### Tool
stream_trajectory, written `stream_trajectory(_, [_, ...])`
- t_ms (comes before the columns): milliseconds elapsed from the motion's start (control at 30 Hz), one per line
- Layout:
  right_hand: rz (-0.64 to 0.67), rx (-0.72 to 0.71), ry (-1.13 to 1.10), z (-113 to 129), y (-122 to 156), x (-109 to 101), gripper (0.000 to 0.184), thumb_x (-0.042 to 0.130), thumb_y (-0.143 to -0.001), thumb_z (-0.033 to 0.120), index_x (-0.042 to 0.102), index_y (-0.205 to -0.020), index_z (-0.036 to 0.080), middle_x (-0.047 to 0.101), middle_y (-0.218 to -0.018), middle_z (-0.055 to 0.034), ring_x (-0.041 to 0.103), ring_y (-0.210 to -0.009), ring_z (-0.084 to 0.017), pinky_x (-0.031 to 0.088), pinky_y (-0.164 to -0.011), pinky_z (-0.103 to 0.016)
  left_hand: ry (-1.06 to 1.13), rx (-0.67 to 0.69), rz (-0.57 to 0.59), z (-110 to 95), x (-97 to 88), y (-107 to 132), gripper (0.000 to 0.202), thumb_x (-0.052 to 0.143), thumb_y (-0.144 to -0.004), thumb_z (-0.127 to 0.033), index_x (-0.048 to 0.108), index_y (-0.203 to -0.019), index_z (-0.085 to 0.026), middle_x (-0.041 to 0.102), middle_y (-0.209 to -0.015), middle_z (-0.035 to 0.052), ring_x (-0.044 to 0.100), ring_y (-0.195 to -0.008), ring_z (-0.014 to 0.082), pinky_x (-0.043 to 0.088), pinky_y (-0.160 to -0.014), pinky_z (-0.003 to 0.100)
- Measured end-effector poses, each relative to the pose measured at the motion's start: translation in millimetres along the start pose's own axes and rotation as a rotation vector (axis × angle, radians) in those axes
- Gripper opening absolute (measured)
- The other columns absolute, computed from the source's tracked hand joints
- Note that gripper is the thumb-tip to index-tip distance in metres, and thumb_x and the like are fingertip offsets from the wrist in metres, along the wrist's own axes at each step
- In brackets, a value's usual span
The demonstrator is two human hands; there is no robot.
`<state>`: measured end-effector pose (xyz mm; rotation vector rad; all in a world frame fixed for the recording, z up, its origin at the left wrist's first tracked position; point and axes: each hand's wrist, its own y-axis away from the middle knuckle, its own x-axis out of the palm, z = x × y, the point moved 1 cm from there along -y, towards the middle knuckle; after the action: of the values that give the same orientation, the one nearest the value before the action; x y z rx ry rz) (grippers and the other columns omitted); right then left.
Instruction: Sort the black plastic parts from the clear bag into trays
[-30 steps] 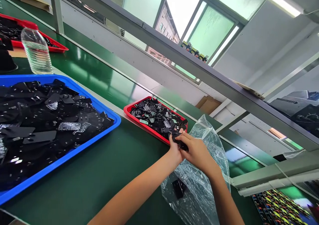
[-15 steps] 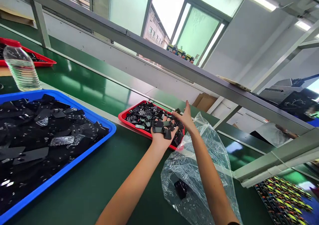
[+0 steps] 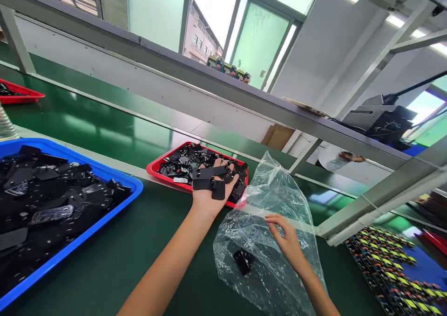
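Observation:
My left hand (image 3: 206, 200) is palm up at the near edge of a red tray, with several flat black plastic parts (image 3: 204, 183) lying across the palm and fingers. The red tray (image 3: 152, 170) holds many loose small black parts. Over a clear plastic bag (image 3: 272, 181) hovers my right hand (image 3: 287, 241), fingers slightly bent and thumb apart, with nothing visible in it. Whether its fingertips touch the film I cannot tell. Some black parts (image 3: 243, 261) lie inside the bag, seen through the film.
At the left stands a large blue tray (image 3: 138, 189) heaped with black parts, some in clear wrap. Another red tray (image 3: 26, 98) and part of a bottle (image 3: 6, 122) are behind it. Rows of yellow-topped items (image 3: 387, 264) lie at right. A shelf beam (image 3: 167, 64) crosses above the bench.
My right hand has moved from above the red tray down and back over the plastic bag. My left hand stays palm up with the black parts. The view has shifted right.

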<state>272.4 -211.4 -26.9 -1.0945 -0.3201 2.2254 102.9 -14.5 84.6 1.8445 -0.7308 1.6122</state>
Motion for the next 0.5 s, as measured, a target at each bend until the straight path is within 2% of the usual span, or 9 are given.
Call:
stream_trajectory(67, [0.007, -0.09, 0.032, 7, 19, -4, 0.019, 0.047, -0.091, 0.026, 0.065, -0.092, 0.021, 0.069, -0.091, -0.0068, 0.065, -0.086, -0.02, 0.052, -0.078, -0.035, -0.02, -0.094, 0.02, 24, 1.7, 11, 0.046, 0.033, -0.095, -0.043, 0.05, -0.132, -0.02, 0.06, -0.125, 0.0135, 0.055, -0.118, 0.0298, 0.046, -0.097, 0.055])
stream_trajectory(133, [0.043, -0.17, 0.05, 12, 31, 0, 0.02, 0.045, -0.091, 0.02, 0.064, -0.095, 0.022, 0.068, -0.088, -0.0056, 0.064, -0.083, -0.019, 0.053, -0.074, -0.033, -0.045, -0.234, 0.027, 49, -1.3, 24, 0.05, 0.034, -0.095, -0.042, 0.045, -0.137, -0.017, 0.057, -0.129, 0.0159, 0.054, -0.12, 0.0315, 0.047, -0.096, 0.053])
stream_trajectory(200, [0.054, -0.216, 0.044, 13, 40, 8, 0.02, 0.044, -0.09, 0.017, 0.063, -0.096, 0.022, 0.067, -0.087, -0.0053, 0.064, -0.082, -0.019, 0.053, -0.072, -0.033, -0.074, -0.373, 0.023, 70, -11.2, 34, 0.054, 0.036, -0.094, -0.04, 0.039, -0.142, -0.013, 0.054, -0.133, 0.0179, 0.053, -0.121, 0.0331, 0.047, -0.096, 0.052])
stream_trajectory(267, [0.011, -0.224, 0.005, 11, 47, 16, 0.02, 0.044, -0.089, 0.016, 0.062, -0.095, 0.021, 0.067, -0.085, -0.005, 0.063, -0.079, -0.018, 0.053, -0.07, -0.031, -0.098, -0.471, 0.014, 82, -28.2, 41, 0.058, 0.04, -0.093, -0.039, 0.033, -0.145, -0.013, 0.052, -0.135, 0.0178, 0.051, -0.123, 0.0338, 0.046, -0.098, 0.051])
stream_trajectory(367, [-0.058, -0.205, -0.056, 8, 57, 19, 0.019, 0.044, -0.09, 0.014, 0.062, -0.094, 0.02, 0.067, -0.082, -0.0042, 0.062, -0.077, -0.017, 0.052, -0.07, -0.03, -0.14, -0.541, -0.044, 84, -63.4, 46, 0.063, 0.043, -0.091, -0.038, 0.028, -0.147, -0.015, 0.05, -0.138, 0.0165, 0.046, -0.127, 0.0343, 0.041, -0.102, 0.051])
stream_trajectory(500, [-0.098, -0.153, -0.079, 5, 66, 14, 0.02, 0.044, -0.09, 0.014, 0.06, -0.1, 0.021, 0.067, -0.088, -0.0042, 0.062, -0.082, -0.016, 0.052, -0.074, -0.031, -0.182, -0.588, -0.13, 73, -108.3, 51, 0.065, 0.044, -0.091, -0.04, 0.024, -0.148, -0.016, 0.046, -0.142, 0.0146, 0.039, -0.132, 0.0356, 0.038, -0.104, 0.051])
